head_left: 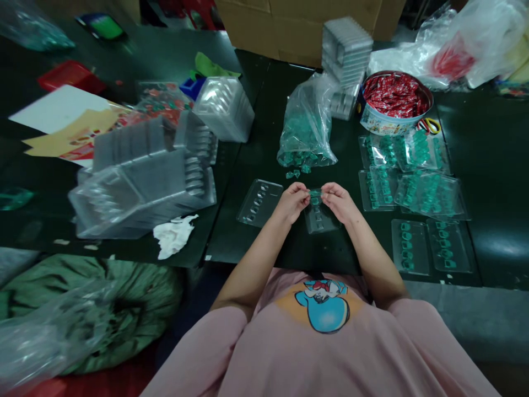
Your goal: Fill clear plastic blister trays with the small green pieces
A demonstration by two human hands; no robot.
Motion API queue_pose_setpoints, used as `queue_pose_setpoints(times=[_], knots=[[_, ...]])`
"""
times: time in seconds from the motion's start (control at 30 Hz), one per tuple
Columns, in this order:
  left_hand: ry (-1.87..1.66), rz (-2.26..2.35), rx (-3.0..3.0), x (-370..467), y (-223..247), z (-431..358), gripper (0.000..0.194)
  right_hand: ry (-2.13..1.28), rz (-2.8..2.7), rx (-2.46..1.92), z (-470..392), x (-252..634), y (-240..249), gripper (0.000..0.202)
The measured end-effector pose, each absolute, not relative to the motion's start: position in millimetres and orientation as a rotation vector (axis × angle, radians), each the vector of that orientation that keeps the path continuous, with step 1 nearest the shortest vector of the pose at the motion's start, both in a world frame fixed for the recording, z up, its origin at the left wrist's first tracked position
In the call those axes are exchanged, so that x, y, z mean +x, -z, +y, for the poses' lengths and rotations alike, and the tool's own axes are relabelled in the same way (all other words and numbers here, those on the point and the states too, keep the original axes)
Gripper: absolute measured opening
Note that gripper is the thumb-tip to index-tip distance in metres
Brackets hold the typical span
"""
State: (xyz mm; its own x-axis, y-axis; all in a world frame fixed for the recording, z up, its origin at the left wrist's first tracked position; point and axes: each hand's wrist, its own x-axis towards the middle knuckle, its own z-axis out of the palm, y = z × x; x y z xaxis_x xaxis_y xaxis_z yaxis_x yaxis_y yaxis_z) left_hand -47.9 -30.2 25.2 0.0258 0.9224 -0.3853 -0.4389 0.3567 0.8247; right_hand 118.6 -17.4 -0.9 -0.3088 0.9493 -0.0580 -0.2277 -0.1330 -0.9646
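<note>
A clear plastic blister tray [324, 221] lies on the dark table in front of me, with a row of cavities down its middle. Near its far end, my left hand [294, 202] and my right hand [338, 202] meet from either side, fingertips pinched together. Both seem to grip a small translucent green plastic piece [314, 193] over the top cavities; its exact shape is too small to tell. To the left rests another blister tray [259, 203] without green pieces. Just beyond my hands, loose green pieces [294, 173] lie before an open clear bag [306, 124] of them.
Filled trays [410, 247] lie and overlap at the right. Behind them stand a round tin [374, 122] of red packets and yellow-handled scissors [433, 126]. Stacked clear trays [140, 182] and a crumpled tissue [174, 237] occupy the left. A cardboard box [306, 27] borders the back.
</note>
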Motion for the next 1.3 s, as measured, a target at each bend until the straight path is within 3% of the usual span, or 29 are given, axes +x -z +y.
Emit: queue_pose_setpoints(times=[0.33, 0.63, 0.8, 1.03, 1.3], knots=[[-1.064, 1.117, 0.652, -45.7, -30.1, -38.3, 0.021, -0.860, -1.983, -0.864, -25.9, 136.1, -29.5, 0.024], [-0.890, 0.936, 0.478, -56.9, -26.3, -42.9, 0.024, -0.637, -2.295, -0.740, -24.5, 134.4, -23.2, 0.017], [-0.872, 0.936, 0.626, -57.9, -22.0, -51.2, 0.018, -0.881, -2.024, -0.741, -34.0, 133.1, -24.1, 0.019], [-0.839, 0.913, 0.840, -56.5, -25.0, -60.5, 0.029, -1.404, -1.553, -0.824, -46.6, 126.4, -10.4, 0.026], [-0.880, 0.826, 0.549, -54.5, -24.8, -64.5, 0.038, -1.697, -1.176, -0.726, -52.3, 119.0, -5.0, 0.027]])
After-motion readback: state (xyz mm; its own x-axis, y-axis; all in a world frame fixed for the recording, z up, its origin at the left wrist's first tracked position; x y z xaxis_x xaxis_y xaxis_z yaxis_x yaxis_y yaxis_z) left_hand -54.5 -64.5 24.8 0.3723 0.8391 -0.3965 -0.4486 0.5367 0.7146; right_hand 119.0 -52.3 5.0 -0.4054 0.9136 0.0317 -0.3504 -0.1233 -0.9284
